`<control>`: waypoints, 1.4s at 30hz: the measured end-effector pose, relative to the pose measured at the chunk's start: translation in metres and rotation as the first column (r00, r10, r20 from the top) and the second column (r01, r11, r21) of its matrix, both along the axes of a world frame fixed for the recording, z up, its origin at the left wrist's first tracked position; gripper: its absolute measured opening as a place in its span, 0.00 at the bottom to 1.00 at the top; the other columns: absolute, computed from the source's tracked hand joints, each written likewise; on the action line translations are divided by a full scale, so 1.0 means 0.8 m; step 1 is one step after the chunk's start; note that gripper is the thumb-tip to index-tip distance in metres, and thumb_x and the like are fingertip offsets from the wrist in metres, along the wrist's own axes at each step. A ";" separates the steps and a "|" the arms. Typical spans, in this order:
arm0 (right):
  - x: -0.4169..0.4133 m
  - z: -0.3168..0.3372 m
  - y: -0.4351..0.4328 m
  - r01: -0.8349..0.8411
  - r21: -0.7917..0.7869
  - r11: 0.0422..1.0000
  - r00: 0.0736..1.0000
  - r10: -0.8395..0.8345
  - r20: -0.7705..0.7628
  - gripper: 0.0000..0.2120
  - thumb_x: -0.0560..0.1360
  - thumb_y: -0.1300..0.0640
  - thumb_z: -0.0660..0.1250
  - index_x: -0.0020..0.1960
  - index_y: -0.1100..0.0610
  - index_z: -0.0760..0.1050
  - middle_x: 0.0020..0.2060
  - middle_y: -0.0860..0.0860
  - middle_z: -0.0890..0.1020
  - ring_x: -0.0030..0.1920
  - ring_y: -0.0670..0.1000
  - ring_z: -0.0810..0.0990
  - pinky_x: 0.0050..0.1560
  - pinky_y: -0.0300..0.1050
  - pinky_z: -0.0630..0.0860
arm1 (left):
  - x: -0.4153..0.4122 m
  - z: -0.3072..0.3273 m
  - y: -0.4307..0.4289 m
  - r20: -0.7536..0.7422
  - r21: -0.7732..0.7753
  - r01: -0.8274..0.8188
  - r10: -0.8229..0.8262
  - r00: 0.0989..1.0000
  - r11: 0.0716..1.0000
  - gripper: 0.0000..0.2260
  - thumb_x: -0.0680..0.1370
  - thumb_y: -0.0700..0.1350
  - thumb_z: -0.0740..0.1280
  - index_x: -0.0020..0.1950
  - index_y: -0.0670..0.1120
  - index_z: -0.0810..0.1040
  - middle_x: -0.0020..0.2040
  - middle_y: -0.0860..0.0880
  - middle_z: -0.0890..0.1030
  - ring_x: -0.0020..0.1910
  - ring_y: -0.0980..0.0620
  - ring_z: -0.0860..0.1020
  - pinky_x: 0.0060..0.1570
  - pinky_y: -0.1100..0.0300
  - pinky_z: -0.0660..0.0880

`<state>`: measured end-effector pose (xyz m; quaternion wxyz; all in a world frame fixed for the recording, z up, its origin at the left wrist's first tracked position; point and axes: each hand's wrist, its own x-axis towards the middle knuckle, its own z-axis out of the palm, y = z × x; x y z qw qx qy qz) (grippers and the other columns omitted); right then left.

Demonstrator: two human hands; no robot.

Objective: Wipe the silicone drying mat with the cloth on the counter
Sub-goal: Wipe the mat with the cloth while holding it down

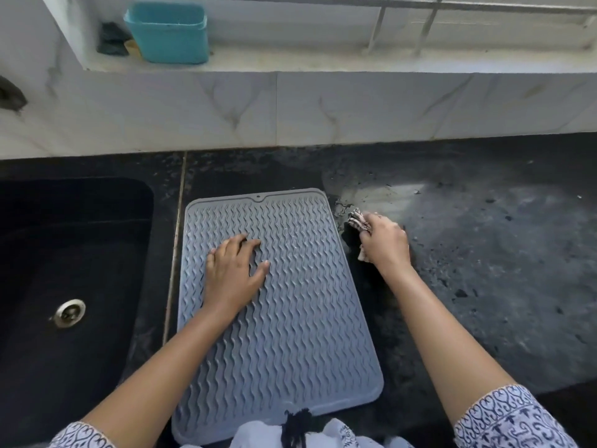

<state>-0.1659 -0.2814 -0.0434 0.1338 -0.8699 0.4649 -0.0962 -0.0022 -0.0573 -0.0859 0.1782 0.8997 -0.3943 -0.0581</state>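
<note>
A grey silicone drying mat with wavy ridges lies flat on the black counter, just right of the sink. My left hand rests flat on the mat's upper left part, fingers spread. My right hand is on the counter just off the mat's right edge and grips a crumpled patterned cloth. Part of the cloth pokes out ahead of my fingers and a bit below my palm; the rest is hidden in my fist.
A black sink with a metal drain lies at the left. The dark counter at the right is stained and speckled. A marble-tiled wall rises behind, with a teal tub on the sill.
</note>
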 end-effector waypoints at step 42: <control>0.126 -0.040 0.032 -0.267 0.012 0.964 0.952 0.266 -0.155 0.27 0.78 0.41 0.53 0.75 0.47 0.55 0.76 0.52 0.56 0.75 0.59 0.49 0.71 0.60 0.51 | 0.043 -0.006 -0.119 0.026 0.090 -0.069 0.067 0.997 0.994 0.23 0.82 0.52 0.47 0.78 0.54 0.52 0.79 0.53 0.51 0.77 0.50 0.48 0.72 0.42 0.40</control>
